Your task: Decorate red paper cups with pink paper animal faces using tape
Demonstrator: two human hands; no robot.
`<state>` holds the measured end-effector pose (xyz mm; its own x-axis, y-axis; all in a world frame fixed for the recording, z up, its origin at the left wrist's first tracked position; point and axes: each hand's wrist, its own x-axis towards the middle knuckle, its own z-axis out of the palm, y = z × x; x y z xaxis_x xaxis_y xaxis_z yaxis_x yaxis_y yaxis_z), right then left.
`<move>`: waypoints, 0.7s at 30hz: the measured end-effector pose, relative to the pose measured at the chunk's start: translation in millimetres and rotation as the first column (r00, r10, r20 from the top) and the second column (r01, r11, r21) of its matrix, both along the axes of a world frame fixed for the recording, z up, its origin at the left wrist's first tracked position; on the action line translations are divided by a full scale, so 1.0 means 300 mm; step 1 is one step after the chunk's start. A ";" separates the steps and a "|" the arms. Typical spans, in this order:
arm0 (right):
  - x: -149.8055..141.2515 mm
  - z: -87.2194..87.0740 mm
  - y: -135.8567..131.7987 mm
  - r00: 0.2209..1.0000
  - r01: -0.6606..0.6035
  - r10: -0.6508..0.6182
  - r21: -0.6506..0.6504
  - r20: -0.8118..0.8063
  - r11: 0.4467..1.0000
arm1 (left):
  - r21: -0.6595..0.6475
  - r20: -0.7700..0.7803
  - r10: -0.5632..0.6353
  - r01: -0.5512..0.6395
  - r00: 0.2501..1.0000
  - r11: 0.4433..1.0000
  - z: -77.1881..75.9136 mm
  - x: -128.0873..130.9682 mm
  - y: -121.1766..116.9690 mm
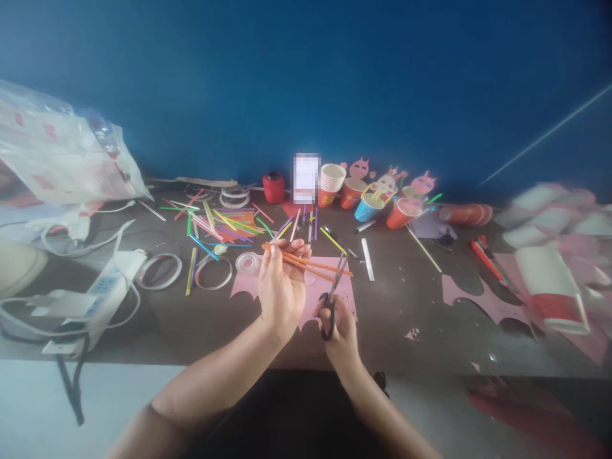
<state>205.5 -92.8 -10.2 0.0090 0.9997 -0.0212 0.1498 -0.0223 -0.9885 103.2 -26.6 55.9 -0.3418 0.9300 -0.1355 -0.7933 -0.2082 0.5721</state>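
My left hand (281, 287) is closed around a bunch of orange straws (310, 264) that stick out to the right over a pink paper sheet (313, 290). My right hand (340, 331) grips black-handled scissors (332, 299), fingers through the loops. The blades point up and are opened around the straws' right ends. Both hands hover just above the dark table (411, 312).
Several loose coloured straws (224, 226) and tape rolls (160, 271) lie at the left. A power strip (102, 290) with cables sits at far left. Decorated paper cups (368, 201) stand at the back. An orange utility knife (485, 255), pink cut-outs and a red-banded cup (554, 290) lie at the right.
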 end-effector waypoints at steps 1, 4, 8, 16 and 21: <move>0.000 -0.001 0.000 1.000 0.005 -0.006 0.001 0.015 1.000 | 0.000 0.001 0.000 0.000 1.000 1.000 0.000 0.000 0.000; 0.000 0.001 -0.003 0.999 0.024 -0.024 -0.001 0.023 1.000 | -0.006 0.000 -0.001 0.001 1.000 1.000 0.000 0.001 -0.001; -0.007 0.006 -0.012 0.999 0.050 -0.051 -0.010 -0.015 0.999 | -0.005 0.009 -0.003 0.003 1.000 1.000 0.003 0.004 0.000; -0.014 -0.020 -0.042 0.983 0.082 -0.091 -0.065 -0.158 0.994 | -0.008 0.034 -0.023 0.024 0.999 1.000 0.003 0.012 -0.008; -0.018 -0.051 -0.064 0.954 0.145 -0.168 -0.109 -0.247 0.983 | -0.035 0.058 -0.046 0.048 0.997 0.998 0.001 0.021 -0.007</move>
<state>200.2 -112.0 -25.5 0.1482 0.9802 -0.1315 -0.1186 -0.1144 -0.9863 109.4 -28.8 56.2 -0.2886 0.9388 -0.1879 -0.8333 -0.1497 0.5321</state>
